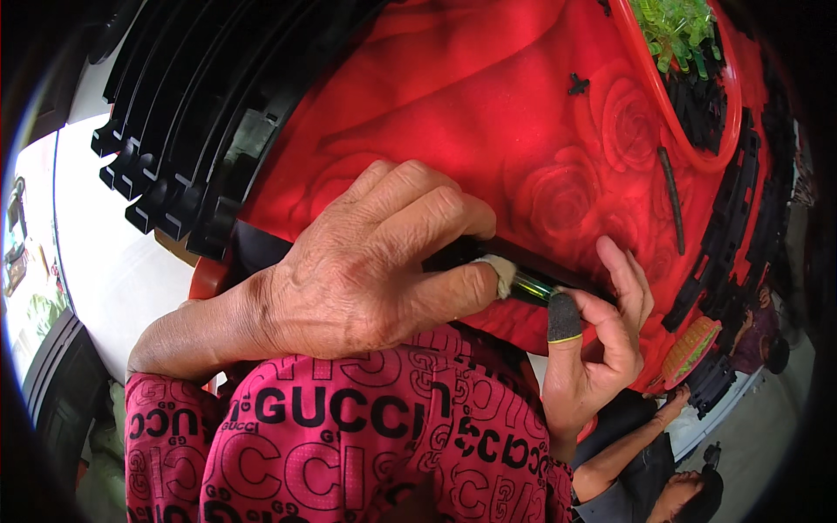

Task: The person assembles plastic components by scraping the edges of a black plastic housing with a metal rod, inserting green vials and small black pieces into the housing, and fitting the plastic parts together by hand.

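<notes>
A long black plastic strip (582,269) slants across in front of me over a red rose-patterned cloth (523,131). My left hand (375,261) is closed round it, with the thumb on the near side and the fingers curled over the far side. A whitish wrap (500,272) covers the left thumb tip. Just beyond it, a shiny clear greenish piece (533,287) lies along the strip. My right hand (606,336) pinches the strip near that piece, its thumb in a dark finger cot (563,319) with a yellow edge. The fingers partly hide both parts.
Long black channel strips (187,113) are stacked at the upper left. A red-rimmed tray (734,122) at upper right holds yellow-green clear pieces (676,35). A small black connector (577,84) and a thin black stick (672,200) lie on the cloth. Another person's arm (623,453) reaches in at lower right.
</notes>
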A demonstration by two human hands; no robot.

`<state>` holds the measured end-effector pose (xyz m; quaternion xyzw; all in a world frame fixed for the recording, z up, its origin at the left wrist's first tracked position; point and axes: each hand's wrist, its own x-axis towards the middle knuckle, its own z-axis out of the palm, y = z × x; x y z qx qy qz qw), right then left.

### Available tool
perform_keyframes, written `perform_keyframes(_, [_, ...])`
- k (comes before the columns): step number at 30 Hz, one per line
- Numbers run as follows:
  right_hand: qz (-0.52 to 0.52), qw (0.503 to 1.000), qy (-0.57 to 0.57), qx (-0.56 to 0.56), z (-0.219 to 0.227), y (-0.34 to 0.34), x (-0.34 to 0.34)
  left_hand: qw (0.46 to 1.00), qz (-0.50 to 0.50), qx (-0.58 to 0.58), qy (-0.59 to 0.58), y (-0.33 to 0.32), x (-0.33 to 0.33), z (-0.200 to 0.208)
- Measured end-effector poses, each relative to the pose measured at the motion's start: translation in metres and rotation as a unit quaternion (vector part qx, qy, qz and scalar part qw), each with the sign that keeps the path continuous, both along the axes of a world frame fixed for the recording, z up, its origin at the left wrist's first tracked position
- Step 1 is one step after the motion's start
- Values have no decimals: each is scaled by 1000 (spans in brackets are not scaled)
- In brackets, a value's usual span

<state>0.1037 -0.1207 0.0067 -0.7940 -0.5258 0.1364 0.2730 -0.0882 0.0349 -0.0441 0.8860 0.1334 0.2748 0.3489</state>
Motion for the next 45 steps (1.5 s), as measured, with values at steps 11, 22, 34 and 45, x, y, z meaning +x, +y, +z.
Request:
perform_keyframes(11, [88, 990, -104, -19, 9, 4, 8, 999, -16, 17, 23, 1, -1, 9])
perform_keyframes(22, [136, 982, -133, 19, 2, -8, 23, 999, -19, 38, 31, -2, 0, 11])
perform_keyframes(34, [119, 984, -131, -7, 7, 0, 23, 1000, 2, -4, -6, 0, 0, 2])
perform_keyframes(45, [71, 997, -30, -14, 7, 3, 9, 1000, -12, -9, -25, 2, -2, 2])
